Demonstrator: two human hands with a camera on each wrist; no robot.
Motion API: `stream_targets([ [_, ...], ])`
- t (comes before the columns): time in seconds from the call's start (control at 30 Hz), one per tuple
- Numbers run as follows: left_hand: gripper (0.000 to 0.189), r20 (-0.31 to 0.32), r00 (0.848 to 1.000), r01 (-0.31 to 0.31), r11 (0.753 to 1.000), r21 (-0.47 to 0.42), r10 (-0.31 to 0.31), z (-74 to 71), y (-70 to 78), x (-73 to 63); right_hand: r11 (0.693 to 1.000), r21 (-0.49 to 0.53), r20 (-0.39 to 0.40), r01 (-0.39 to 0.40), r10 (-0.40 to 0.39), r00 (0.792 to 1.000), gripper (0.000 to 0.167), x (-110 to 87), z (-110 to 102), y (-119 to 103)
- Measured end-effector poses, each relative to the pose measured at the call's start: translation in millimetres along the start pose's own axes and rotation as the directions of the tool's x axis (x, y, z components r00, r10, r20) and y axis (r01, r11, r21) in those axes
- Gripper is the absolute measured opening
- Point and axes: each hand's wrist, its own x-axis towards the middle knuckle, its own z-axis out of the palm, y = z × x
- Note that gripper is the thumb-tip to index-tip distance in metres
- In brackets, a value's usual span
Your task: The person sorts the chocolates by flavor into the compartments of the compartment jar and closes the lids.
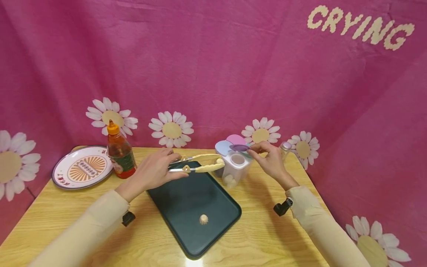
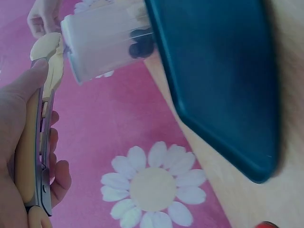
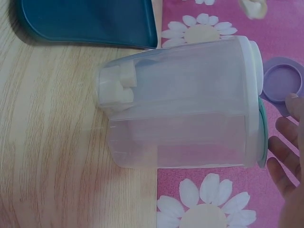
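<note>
My left hand [image 1: 159,167] grips a pair of tongs [image 1: 203,168] with cream tips, and a small pale piece [image 1: 220,161] sits between those tips. They reach beside the open top of a clear divided container [image 1: 235,171]. At the container, my right hand [image 1: 269,160] pinches its raised purple lid [image 1: 239,148] between thumb and finger. White chunks [image 3: 118,88] lie at the bottom of one compartment, and dark round pieces [image 2: 141,43] show in another. Below the left hand lies a dark tray [image 1: 197,200] holding one small pale piece [image 1: 204,219].
A patterned plate [image 1: 63,167] leans at the back left, beside a red sauce bottle [image 1: 121,155] with an orange cap. Behind the right hand stands a small jar [image 1: 285,147]. A pink flowered cloth [image 1: 207,74] hangs behind the wooden table [image 1: 263,230].
</note>
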Motion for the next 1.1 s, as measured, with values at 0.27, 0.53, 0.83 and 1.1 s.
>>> stream_targets([
  [0.27, 0.068, 0.028, 0.999, 0.016, 1.0, -0.023, -0.016, -2.2, 11.9, 28.2, 1.0, -0.012, -0.004, -0.005, 0.005, 1.0, 0.01, 1.1, -1, -2],
  [0.53, 0.063, 0.036, 0.999, -0.006, 0.999, -0.045, 0.007, 4.1, 23.2, 48.4, 1.0, -0.014, -0.005, -0.005, 0.005, 1.0, 0.009, 0.9, 1, -2],
  [0.83, 0.06, 0.059, 0.998, -0.009, 0.999, -0.034, 0.011, 9.6, 29.9, 59.1, 1.0, -0.007, -0.016, -0.003, 0.003, 1.0, 0.008, 0.8, 3, 0],
  [1.1, 0.061, 0.067, 0.998, 0.0, 1.0, -0.03, 0.002, 14.1, 27.0, 59.2, 1.0, 0.0, -0.017, -0.008, 0.008, 1.0, 0.008, 0.1, 3, 0],
])
